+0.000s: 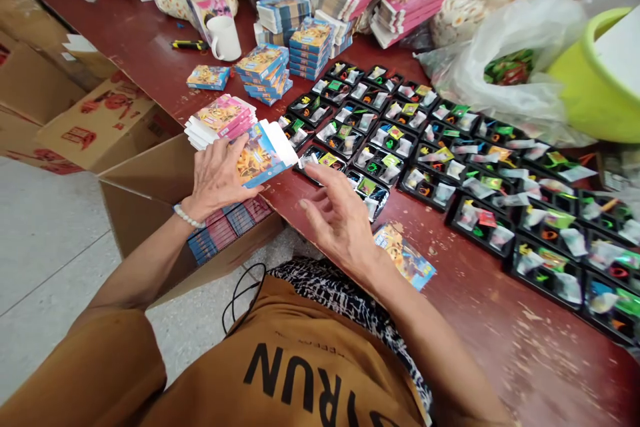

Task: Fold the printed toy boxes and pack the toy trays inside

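Left hand (pixel 217 177) is on a printed card pack (pixel 265 153) at the edge of the surface (pixel 500 347), fingers (pixel 233 160) spread over it; I can't tell if they're gripping. Pink card stack (pixel 220 121) sits just far of it. Right hand (pixel 340 220) is open, fingers (pixel 315 177) apart, right by a black compartment tray (pixel 320 161); contact unclear. More trays fill the surface to the right. Loose card (pixel 404 257) lies by the right forearm. Near left, an open cardboard box (pixel 145 213) holds stacked packs (pixel 230 227). Far: white mug (pixel 223 38), more card stacks (pixel 310 47).
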Demonstrator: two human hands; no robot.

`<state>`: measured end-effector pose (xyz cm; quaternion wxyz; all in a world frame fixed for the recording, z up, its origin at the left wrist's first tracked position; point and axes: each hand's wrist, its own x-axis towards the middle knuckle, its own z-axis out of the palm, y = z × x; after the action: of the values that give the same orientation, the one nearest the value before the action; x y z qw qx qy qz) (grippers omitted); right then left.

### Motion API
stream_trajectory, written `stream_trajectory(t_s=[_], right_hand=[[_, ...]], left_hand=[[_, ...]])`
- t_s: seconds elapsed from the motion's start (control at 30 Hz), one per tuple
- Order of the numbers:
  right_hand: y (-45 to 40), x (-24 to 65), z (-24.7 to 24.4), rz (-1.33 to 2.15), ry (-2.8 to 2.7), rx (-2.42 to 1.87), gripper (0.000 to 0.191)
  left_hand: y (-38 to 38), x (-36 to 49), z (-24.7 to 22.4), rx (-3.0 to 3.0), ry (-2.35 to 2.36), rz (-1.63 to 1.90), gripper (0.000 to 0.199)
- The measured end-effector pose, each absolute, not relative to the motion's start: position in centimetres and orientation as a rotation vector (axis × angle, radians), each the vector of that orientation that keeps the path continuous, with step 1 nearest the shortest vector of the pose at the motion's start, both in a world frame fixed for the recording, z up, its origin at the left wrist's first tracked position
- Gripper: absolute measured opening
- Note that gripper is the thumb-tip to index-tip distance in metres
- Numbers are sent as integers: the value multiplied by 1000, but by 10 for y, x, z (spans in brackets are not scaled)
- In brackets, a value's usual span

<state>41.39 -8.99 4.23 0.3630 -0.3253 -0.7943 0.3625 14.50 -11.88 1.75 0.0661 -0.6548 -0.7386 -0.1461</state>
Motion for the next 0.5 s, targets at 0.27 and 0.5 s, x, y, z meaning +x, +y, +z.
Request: stream_trajectory(t_s=[0.27, 0.5], right_hand=[[-37, 345, 21, 917, -2191, -1067, 43], [-7, 312, 22, 1128, -2147, -1211, 25]], left_hand=[[-129, 161, 7, -1815, -2130, -447, 93], [-127, 151, -8, -1833, -2205, -479, 93]])
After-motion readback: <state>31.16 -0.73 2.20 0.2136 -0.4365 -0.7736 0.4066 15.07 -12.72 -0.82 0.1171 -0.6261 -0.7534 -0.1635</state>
